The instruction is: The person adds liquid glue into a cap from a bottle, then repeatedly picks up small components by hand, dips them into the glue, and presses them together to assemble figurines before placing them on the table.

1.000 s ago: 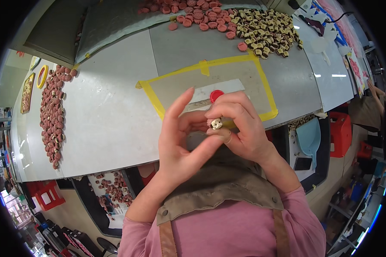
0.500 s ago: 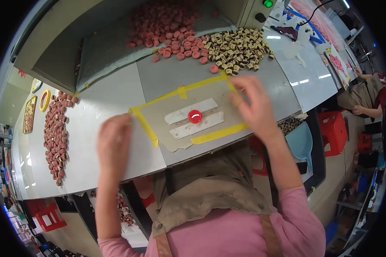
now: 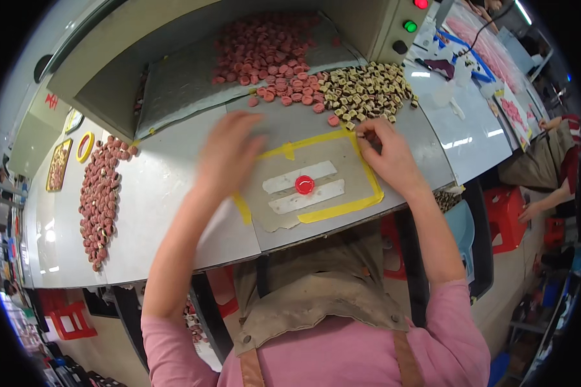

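Note:
A bright red round disc lies across two white strips on a beige sheet edged with yellow tape. My left hand, smeared by motion, is over the table at the sheet's far left, below the pink round pieces; its grip cannot be made out. At the sheet's far right corner my right hand has thumb and fingertips drawn together, beside the heap of small cream-and-brown square pieces. Anything between those fingertips is too small to name.
Pink pieces spill out of a box-like machine opening at the back. Several pink round pieces form a long row at left, near a yellow tape roll and a tray. Another person's hand is at far right, by a red stool.
My left hand has swung right and away from me, from the sheet's left edge toward the pink pieces. My right hand's fingers have drawn together near the square pieces. The view has shifted slightly.

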A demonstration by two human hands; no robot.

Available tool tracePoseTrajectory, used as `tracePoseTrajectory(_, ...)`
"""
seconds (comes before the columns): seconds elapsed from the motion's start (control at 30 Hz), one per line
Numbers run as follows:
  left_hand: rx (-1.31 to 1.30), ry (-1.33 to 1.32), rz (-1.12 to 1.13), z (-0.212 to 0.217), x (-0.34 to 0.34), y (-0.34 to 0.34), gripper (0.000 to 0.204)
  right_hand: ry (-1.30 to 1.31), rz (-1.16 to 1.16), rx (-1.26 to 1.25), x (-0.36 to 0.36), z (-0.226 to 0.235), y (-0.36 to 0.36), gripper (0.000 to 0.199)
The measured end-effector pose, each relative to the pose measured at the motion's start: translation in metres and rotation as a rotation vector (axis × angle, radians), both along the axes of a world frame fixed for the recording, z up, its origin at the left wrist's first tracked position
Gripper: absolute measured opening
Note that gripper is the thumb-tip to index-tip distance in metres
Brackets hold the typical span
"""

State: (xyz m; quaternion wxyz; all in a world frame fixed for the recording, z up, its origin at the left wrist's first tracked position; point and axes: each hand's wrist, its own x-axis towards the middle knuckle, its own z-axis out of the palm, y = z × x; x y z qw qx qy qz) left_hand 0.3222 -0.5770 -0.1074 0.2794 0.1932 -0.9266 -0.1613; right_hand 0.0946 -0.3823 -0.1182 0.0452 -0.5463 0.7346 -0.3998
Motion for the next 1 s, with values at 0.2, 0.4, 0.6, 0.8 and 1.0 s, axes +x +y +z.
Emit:
tracePoseTrajectory(0.2, 0.156, 0.046, -0.345, -0.017, -0.094, 0.026, 0.022, -0.002, 0.206, 0.203, 0.04, 0.028, 0.023, 0.016)
tracePoseTrajectory(0.4, 0.18, 0.052, -0.262, -0.018, -0.066, 0.021, 0.014, 0.101, 0.318, 0.136, 0.046, 0.015, 0.025, 0.024)
tracePoseTrajectory(0.6, 1.117, 0.274, 0.079, 0.011, 0.021, 0.033, 0.022, 0.034, 0.433, 0.103, 0.032, 0.005, 0.024, 0.031)
tracePoseTrajectory(0.8, 1.576, 0.64, -0.115, -0.008, 0.05, 0.083, 0.026, -0.039, 0.272, 0.073, 0.042, 0.015, 0.02, 0.034)
tracePoseTrajectory(1.0, 1.702, 0.676, -0.202, -0.018, 0.046, 0.095, 0.03, 0.146, 0.264, 0.159, 0.05, 0.011, 0.015, 0.021)
